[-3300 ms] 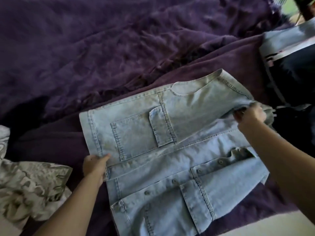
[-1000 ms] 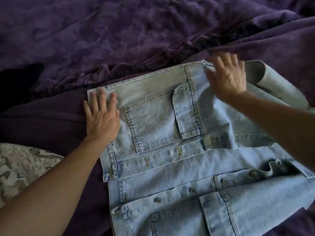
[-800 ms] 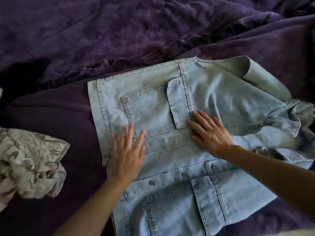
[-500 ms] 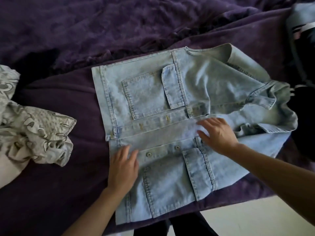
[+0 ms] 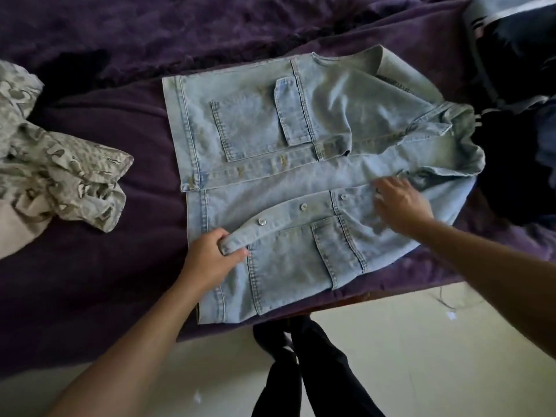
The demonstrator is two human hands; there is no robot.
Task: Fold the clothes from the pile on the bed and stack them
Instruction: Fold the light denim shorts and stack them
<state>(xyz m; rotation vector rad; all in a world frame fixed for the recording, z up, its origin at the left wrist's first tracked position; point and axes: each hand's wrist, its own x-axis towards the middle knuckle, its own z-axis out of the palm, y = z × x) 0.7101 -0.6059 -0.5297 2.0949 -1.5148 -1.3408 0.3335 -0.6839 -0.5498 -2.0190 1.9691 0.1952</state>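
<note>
Light-blue denim jacket (image 5: 301, 176) lies flat on purple bed blanket (image 5: 90, 281). Left grip (image 5: 210, 260) pinches its button-placket corner; right grip (image 5: 403, 204) spread, fingers pressing denim near collar.

The left hand (image 5: 210, 257) has quit pressing. Half a second back it lay spread flat on the lower front of the denim jacket (image 5: 301, 145) — now its fingers curl round the near corner of the button placket (image 5: 282, 213), rolling it up. The right hand (image 5: 400, 203) has slid along toward the collar (image 5: 457, 139) end — fingers spread, flat on the cloth.
</note>
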